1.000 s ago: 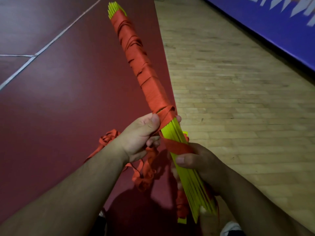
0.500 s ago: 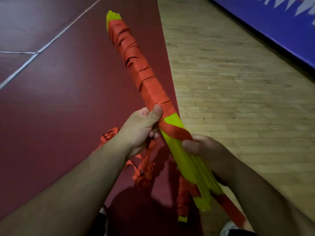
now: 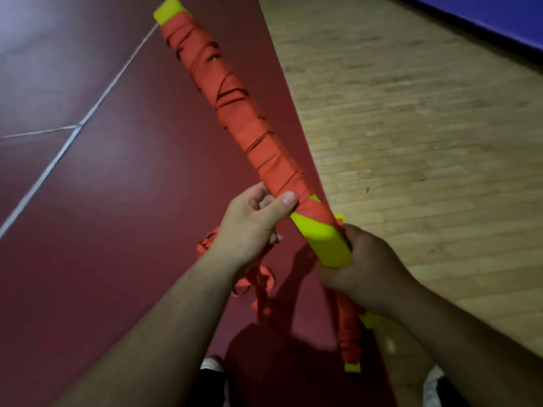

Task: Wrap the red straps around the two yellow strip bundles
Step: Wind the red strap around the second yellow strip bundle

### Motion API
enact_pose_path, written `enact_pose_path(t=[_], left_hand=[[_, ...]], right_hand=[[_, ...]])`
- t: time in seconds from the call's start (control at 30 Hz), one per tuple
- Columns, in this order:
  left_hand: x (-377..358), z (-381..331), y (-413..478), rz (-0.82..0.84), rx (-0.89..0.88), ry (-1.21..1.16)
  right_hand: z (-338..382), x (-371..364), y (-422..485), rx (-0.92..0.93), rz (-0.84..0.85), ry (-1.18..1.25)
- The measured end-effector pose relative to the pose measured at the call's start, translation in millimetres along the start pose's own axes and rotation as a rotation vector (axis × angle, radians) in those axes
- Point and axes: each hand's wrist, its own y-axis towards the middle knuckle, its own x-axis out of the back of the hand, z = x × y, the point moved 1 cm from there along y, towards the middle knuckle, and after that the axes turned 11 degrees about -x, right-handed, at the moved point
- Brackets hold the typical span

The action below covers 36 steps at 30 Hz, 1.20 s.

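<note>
A long yellow strip bundle (image 3: 320, 239) slants from top centre down to my hands. Red strap (image 3: 235, 95) is wound around most of its upper length, leaving a bare yellow tip at the far end and a bare yellow stretch near my hands. My left hand (image 3: 252, 221) grips the bundle at the lower edge of the wrapping, thumb pressed on the strap. My right hand (image 3: 361, 265) is closed around the bundle's lower part, where a strap turn runs into it. Loose red strap (image 3: 258, 277) hangs below my left hand, and another wrapped piece (image 3: 348, 333) hangs under my right.
I stand over a dark red sports floor (image 3: 102, 201) with white lines. To the right lies pale wooden flooring (image 3: 426, 142), and a blue wall (image 3: 499, 22) runs along the top right. My shoes (image 3: 214, 365) show at the bottom edge.
The bundle has rolled, so its flat yellow face shows. Another strap turn now lies below my left thumb. My right hand has shifted around the lower bundle.
</note>
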Motion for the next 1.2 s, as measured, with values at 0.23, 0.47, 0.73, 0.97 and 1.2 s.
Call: enact_pose_path(t=[0.23,0.47,0.73,0.97,1.2], left_hand=[[-6.2,2.9,-20.4,0.065,0.172,-0.41],[-10.1,16.2,-19.5,0.241,0.091,-0.494],[-10.7,22.0,-7.4,0.039,0.05,-0.236],[-15.1,23.0,-5.5,-0.194,0.063,-0.116],[-15.4,22.3,-7.4,-0.102,0.028,-0.054]], right_hand=[[5.7,15.2,-20.9,0.015,0.261,0.149],[-3.8,33.2,-18.0,0.003,0.427,0.132],[-11.3,12.0,2.8,-0.004,0.287,0.138],[-10.5,-5.7,-6.0,-0.001,-0.043,-0.202],[-16.7,-11.7,-11.4,0.008,-0.033,-0.256]])
